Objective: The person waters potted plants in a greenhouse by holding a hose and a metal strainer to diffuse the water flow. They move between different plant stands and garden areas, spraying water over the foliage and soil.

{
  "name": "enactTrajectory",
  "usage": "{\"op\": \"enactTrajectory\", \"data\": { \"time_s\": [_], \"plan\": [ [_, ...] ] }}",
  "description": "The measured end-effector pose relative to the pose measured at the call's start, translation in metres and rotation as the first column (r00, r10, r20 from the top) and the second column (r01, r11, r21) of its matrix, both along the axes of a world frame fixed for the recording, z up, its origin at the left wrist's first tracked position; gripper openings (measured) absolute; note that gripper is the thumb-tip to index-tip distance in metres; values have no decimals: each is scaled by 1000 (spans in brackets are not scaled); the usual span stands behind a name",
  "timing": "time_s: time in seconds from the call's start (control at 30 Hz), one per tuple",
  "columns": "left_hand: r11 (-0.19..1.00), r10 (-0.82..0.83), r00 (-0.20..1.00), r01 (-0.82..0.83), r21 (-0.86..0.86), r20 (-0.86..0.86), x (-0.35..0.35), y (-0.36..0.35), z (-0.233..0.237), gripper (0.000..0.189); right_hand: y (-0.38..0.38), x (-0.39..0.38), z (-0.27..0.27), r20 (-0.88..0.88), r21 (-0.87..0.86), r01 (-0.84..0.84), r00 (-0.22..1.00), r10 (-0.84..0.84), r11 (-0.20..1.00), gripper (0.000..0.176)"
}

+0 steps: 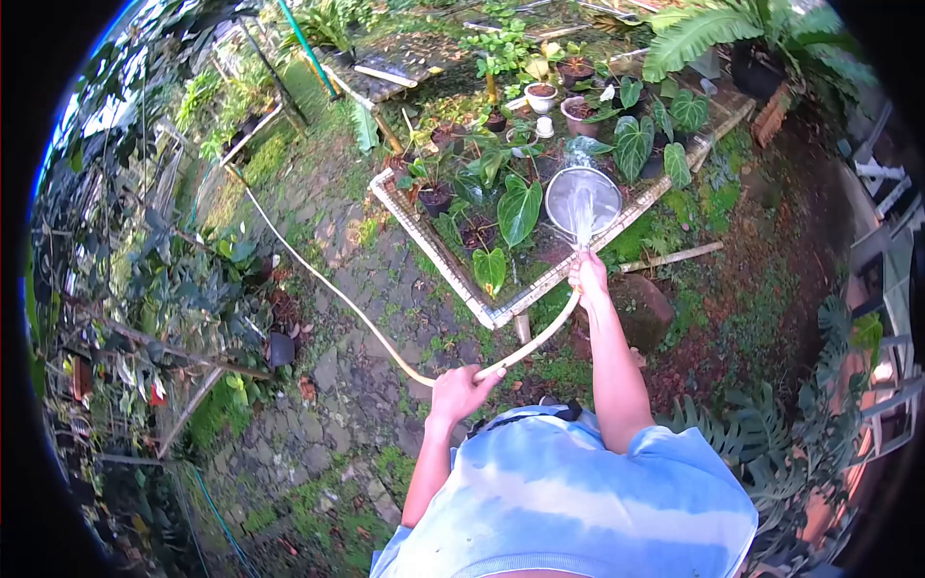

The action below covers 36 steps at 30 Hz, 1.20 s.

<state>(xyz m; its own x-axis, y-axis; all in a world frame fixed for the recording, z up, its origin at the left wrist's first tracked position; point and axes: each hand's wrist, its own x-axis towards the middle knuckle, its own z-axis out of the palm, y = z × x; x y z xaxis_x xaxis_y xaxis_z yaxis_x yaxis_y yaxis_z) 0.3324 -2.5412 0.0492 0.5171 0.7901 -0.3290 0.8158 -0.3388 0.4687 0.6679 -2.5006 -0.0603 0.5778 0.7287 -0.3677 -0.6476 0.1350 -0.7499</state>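
Observation:
A pale yellow garden hose [535, 349] curves in front of me. Its end is gripped in my right hand [590, 275], arm stretched forward over the corner of a low plant bed. Water [582, 214] sprays from there across a round, light-rimmed grey disc [564, 197] that looks like a mesh sieve. My left hand [461, 393], nearer my waist, is closed around the hose farther back. Beyond the disc stand potted plants, among them a big heart-leaved plant [519, 210] and a white pot [541, 97].
A pale tiled edging [438, 258] borders the plant bed. The hose runs off to the left over mossy stone paving [332, 385]. Shrubs and a dark pot [281, 349] stand at the left. A large fern [708, 39] is at the far right, with split-leaf plants [747, 438] nearer.

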Motion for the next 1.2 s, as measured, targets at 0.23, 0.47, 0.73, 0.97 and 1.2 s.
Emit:
{"op": "enactTrajectory", "data": {
  "time_s": [0.23, 0.47, 0.73, 0.97, 1.2],
  "plan": [
    [997, 75, 996, -74, -24, 47, 21, -12, -4, 58, 13, 18, -1, 4, -38, -72, 997, 72, 997, 13],
    [994, 106, 994, -105, -23, 31, 2, 7, -16, 60, 43, 1, 2, 30, -16, -100, 994, 100, 995, 21],
    [997, 72, 995, -70, -37, 64, -13, 34, -12, 60, 52, -5, 4, 27, -37, 21, 999, -20, 999, 22],
    [992, 6, 995, 7, -129, 97, -40, 49, -19, 63, 41, -28, 12, 30, -66, 83, 996, -81, 994, 20],
    [981, -36, 996, 52, -185, 85, -63, 67, -22, 62, 35, -56, 15, 69, -85, 90, 994, -84, 992, 16]
  ]
}}
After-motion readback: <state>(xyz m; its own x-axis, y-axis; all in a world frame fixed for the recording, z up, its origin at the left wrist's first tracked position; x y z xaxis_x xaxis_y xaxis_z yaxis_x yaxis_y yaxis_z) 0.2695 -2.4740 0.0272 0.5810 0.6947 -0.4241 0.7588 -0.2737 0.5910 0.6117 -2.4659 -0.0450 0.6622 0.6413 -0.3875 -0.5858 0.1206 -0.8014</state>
